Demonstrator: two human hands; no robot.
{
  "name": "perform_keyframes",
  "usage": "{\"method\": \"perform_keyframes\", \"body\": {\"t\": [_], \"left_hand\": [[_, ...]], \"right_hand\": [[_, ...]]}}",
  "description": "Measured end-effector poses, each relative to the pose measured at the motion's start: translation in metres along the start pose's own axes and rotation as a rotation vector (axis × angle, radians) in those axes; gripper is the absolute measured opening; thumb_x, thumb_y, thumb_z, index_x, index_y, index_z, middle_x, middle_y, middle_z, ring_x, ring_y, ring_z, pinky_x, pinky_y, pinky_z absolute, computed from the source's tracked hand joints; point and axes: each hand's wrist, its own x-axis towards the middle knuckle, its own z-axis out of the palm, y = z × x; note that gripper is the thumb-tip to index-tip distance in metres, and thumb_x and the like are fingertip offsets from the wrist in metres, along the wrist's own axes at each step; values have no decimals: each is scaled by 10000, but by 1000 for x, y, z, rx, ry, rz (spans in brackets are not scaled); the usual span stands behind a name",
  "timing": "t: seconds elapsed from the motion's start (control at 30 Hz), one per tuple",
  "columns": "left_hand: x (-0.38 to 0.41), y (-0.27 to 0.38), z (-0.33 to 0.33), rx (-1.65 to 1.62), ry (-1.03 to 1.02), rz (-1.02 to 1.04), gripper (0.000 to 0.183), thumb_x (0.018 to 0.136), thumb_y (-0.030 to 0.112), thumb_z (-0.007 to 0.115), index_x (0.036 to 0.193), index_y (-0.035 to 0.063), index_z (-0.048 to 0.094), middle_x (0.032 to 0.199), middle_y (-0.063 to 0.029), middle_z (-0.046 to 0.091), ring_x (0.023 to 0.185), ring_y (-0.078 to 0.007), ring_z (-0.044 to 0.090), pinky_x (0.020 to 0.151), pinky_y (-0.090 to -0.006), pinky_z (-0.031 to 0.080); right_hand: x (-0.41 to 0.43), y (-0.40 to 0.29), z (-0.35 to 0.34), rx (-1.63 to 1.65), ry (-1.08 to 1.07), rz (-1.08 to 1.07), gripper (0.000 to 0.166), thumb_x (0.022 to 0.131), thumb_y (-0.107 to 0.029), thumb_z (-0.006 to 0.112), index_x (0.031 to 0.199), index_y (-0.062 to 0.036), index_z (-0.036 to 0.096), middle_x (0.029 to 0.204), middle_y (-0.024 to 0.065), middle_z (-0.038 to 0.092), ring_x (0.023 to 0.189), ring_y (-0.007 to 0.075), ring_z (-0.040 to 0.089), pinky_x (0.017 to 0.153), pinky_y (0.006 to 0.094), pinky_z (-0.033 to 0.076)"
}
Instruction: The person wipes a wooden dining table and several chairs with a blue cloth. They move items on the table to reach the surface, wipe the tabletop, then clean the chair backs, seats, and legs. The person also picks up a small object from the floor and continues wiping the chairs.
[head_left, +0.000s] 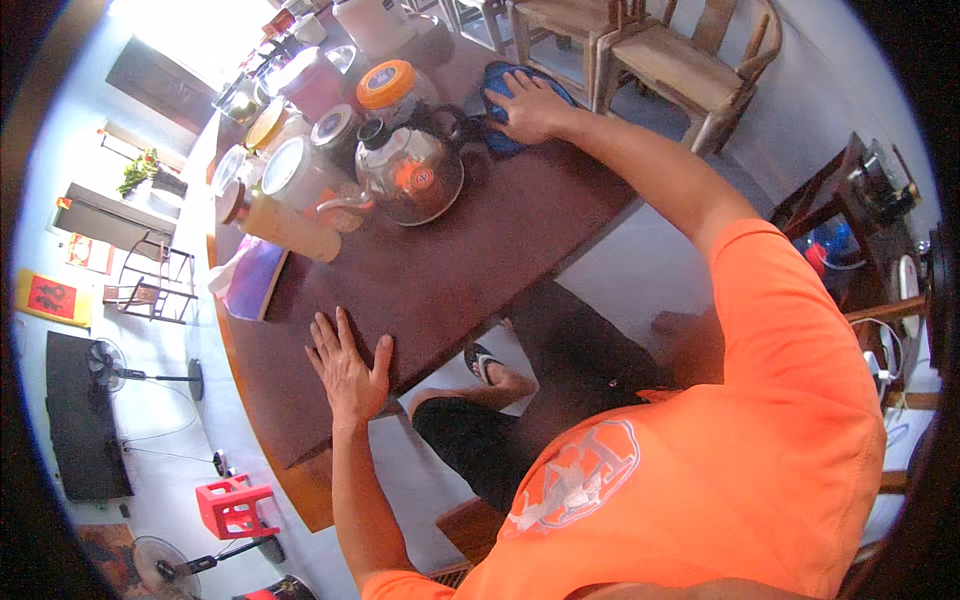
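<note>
My left hand (351, 371) rests palm down with fingers apart on the bare near end of the dark tabletop (450, 277). My right hand (531, 109) lies spread on a blue cloth (501, 139) by the table's right edge. Between the hands, further in, stands a glass teapot (409, 176) with a black lid and dark handle. Beside it are a jar with an orange lid (386, 84), a clear jar with a pale lid (286, 166) and a tilted-looking pale bottle (292, 229) with a brown cap. A purple tissue pack (256, 277) sits nearer my left hand.
More jars and containers crowd the table's far part, with a white tub (373, 26) among them. Wooden chairs (675, 67) stand beyond the right edge. A red plastic stool (234, 506) and a standing fan (169, 566) are on the floor at left. A dark shelf (817, 187) is at right.
</note>
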Motion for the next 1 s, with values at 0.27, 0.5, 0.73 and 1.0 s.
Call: {"method": "perform_keyframes", "body": {"t": [0.27, 0.5, 0.73, 1.0], "left_hand": [[-6, 2, -9, -40, -64, -57, 758, 992, 479, 499, 1573, 50, 269, 1640, -268, 159, 1528, -430, 123, 1226, -556, 45], [-7, 1, -13, -62, -44, 30, 827, 949, 526, 546, 1575, 59, 274, 1636, -268, 169, 1523, -431, 140, 1221, -562, 53], [-3, -15, -12, -108, -70, 25, 878, 926, 612, 525, 1593, 102, 267, 1652, -251, 138, 1537, -407, 107, 1223, -559, 23], [-5, -23, -4, -221, -27, 9, 942, 734, 420, 649, 1585, 182, 324, 1655, -228, 163, 1542, -385, 110, 1233, -539, 31]], "right_hand": [[122, 6, 6, -50, 57, -319, 616, 1035, -418, 430, 1573, -139, 324, 1650, 144, 243, 1524, 339, 217, 1230, 500, 199], [197, 8, 20, -69, 108, -222, 607, 1020, -523, 404, 1571, -278, 336, 1646, 38, 294, 1507, 318, 279, 1216, 541, 230], [165, 59, 14, -431, 99, -439, 342, 947, -245, 478, 1044, -26, 721, 1117, 204, 700, 1205, 350, 599, 1022, 484, 461], [55, 65, 28, -301, 233, -257, 512, 1039, -356, 418, 1419, -15, 456, 1518, 221, 411, 1421, 399, 366, 1178, 491, 302]]}}
